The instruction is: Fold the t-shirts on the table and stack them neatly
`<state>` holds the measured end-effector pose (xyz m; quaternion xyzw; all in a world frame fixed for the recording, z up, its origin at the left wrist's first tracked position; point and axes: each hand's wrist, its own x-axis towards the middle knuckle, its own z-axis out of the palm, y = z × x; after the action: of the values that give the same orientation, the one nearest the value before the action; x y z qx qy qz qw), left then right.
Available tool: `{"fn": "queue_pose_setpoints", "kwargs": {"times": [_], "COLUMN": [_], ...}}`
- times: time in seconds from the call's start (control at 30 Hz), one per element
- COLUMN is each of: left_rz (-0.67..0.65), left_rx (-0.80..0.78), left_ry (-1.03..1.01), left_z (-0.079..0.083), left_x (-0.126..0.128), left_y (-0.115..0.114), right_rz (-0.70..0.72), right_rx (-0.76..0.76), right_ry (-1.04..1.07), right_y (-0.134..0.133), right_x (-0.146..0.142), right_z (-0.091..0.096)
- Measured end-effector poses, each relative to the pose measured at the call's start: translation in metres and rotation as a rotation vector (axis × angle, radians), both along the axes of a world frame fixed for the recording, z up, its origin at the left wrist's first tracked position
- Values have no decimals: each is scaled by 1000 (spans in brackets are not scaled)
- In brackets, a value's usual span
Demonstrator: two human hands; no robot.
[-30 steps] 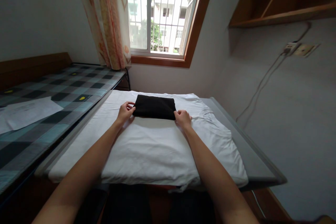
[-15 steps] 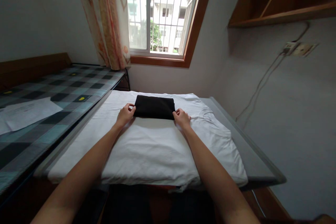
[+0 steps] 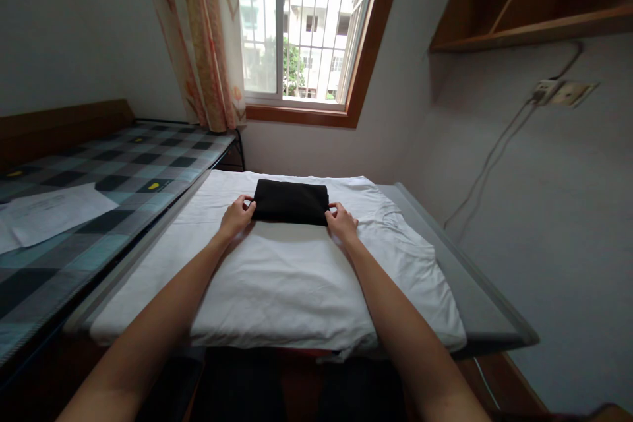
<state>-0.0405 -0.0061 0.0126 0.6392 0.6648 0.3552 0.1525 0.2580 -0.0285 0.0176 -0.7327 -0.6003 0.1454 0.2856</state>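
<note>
A black folded cloth (image 3: pixel 291 202), flat and rectangular, lies on a white T-shirt (image 3: pixel 291 277) spread over a grey table. At its left end, my left hand (image 3: pixel 238 216) pinches the near corner between thumb and fingers. My right hand (image 3: pixel 342 221) grips the near right corner the same way. Both forearms stretch over the shirt. What the black cloth is when unfolded cannot be made out.
The grey table (image 3: pixel 475 283) shows beyond the shirt on the right. To the left stands a bed with a checked mattress (image 3: pixel 113 168) carrying white papers (image 3: pixel 59 211). A window, a curtain (image 3: pixel 202 39), a wall shelf (image 3: pixel 534 30) and a socket with cables (image 3: pixel 544 89) surround it.
My right hand has shifted very slightly at the cloth's corner. Otherwise the cloth, the shirt and my left hand look the same.
</note>
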Motion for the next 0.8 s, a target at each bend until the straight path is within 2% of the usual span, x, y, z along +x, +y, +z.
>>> {"fn": "queue_pose_setpoints", "kwargs": {"times": [0.8], "left_rz": [-12], "left_rx": [-1], "left_ry": [46], "left_z": [-1], "left_x": [0], "left_y": [0], "right_rz": [16], "right_rx": [-18], "right_ry": [-33], "right_y": [-3], "right_x": [-1], "right_z": [4]}}
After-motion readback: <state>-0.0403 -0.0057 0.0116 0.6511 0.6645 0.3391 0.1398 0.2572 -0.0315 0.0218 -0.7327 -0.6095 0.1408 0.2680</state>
